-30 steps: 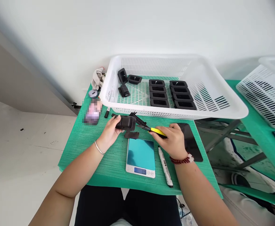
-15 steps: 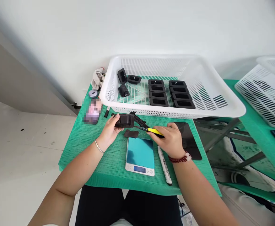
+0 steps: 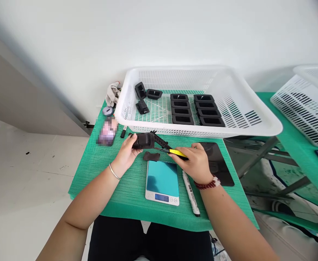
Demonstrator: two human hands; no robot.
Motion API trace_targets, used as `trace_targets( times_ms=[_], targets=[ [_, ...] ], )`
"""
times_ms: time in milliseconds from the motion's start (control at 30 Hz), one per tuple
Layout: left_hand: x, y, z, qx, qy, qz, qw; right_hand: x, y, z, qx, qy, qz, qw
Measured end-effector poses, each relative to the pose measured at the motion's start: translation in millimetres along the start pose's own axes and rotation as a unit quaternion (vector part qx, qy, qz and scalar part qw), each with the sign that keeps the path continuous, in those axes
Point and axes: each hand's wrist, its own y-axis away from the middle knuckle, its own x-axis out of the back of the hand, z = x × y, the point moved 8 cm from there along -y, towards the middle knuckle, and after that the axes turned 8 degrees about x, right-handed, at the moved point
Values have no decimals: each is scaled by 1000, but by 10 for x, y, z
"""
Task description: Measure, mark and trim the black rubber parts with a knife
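My left hand (image 3: 126,150) is closed on the left end of a black molded part (image 3: 145,140) with a raised middle and a flat rim. In my right hand (image 3: 198,161) is a yellow and black utility knife (image 3: 177,153), its blade pointing left at the part's lower right edge; whether it touches cannot be made out. A black caliper (image 3: 161,140) lies on the table behind the knife. Just below the part rests a dark scrap piece (image 3: 151,156), at the top edge of a digital scale (image 3: 162,179).
A white basket (image 3: 202,132) at the back holds several black molded parts (image 3: 181,111). A white marker (image 3: 191,194) and a black tablet (image 3: 219,165) lie at right. A phone (image 3: 107,132), a round case (image 3: 107,111) and a glove (image 3: 112,94) sit at left.
The view has shifted slightly. Both hands keep their holds on the black part and the knife, with the blade still close to the part's edge.
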Motion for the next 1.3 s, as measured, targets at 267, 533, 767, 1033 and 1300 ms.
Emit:
trace_targets(
  times_ms=[267, 533, 767, 1033, 1300],
  targets=[
    [-47, 44, 12, -9, -14, -20, 1000, 26, -2, -11, 3, -9, 6, 1000],
    [-15, 19, 14, -8, -14, -9, 1000, 65, 6, 44, -17, 23, 25, 999],
    [-6, 20, 25, -11, -15, -6, 1000, 21, -5, -44, 10, 8, 8, 1000],
    [-21, 38, 38, -15, -25, -7, 1000, 33, -4, 18, -19, 8, 13, 1000],
    [-35, 34, 21, -15, -34, -15, 999, 11, 1, -36, -4, 18, 11, 1000]
  ],
)
